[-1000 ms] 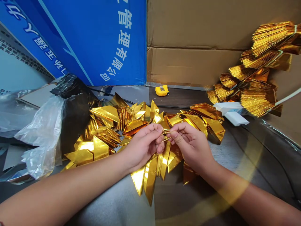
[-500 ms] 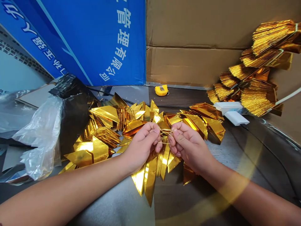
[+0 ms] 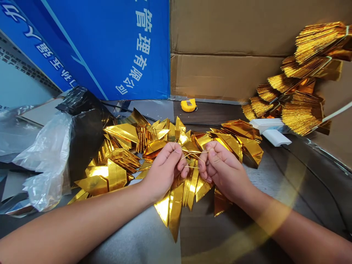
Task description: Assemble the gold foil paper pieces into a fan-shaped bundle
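My left hand (image 3: 166, 167) and my right hand (image 3: 224, 168) face each other over a pile of folded gold foil papers (image 3: 176, 205). Between them stretches a thin yellowish rubber band (image 3: 195, 152), looped and crossed. Both hands are closed on it, each pinching with thumb and forefinger, while a lower strand runs between the other fingers. Beneath the band, long pointed gold pieces fan out toward me. More folded gold foil papers (image 3: 115, 157) lie heaped on the left, and others (image 3: 239, 139) lie on the right.
A yellow tape measure (image 3: 188, 105) sits at the back by the cardboard (image 3: 220, 77). Tied gold foil bundles (image 3: 299, 110) are stacked at right beside a white power strip (image 3: 266, 125) with a plug and black cable. Plastic bags (image 3: 52, 154) crumple at left under a blue printed panel (image 3: 123, 44).
My hands have moved slightly apart, drawing the rubber band wider between them. The gold papers below have stayed in place.
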